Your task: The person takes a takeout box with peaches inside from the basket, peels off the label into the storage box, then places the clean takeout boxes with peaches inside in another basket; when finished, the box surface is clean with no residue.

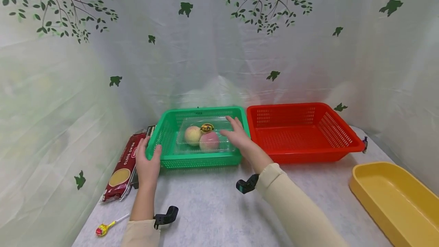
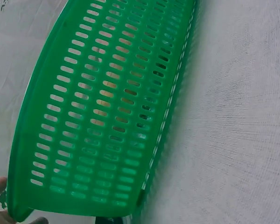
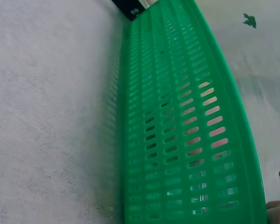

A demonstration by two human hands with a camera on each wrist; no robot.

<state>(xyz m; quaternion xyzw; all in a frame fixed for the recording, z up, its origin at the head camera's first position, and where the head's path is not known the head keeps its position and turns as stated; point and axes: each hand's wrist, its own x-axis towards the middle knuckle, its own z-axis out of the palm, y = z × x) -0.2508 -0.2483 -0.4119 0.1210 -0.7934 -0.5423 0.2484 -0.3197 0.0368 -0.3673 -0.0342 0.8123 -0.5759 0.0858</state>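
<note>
A green slotted basket (image 1: pixel 202 161) stands against the back curtain. Inside it lies a clear plastic box (image 1: pixel 224 146) holding a pale yellow peach (image 1: pixel 193 135) and a pinker one (image 1: pixel 209 141), with a black-and-yellow sticker (image 1: pixel 207 127) on the lid. My left hand (image 1: pixel 147 165) is at the basket's front left corner, fingers straight along the outer side and thumb spread inward. Over the right side reaches my right hand (image 1: pixel 238 137), its fingers extended above the box's right end. Both wrist views show mostly the basket's front wall, with only some fingertips at the rim.
A red basket (image 1: pixel 305 155) stands right beside the green one. At the front right is a yellow tray (image 1: pixel 374 205). A dark red Primo Gusto packet (image 1: pixel 125 167) and a lollipop (image 1: pixel 103 230) lie on the left. A small purple-wrapped item (image 1: pixel 365 144) sits behind the red basket's right corner.
</note>
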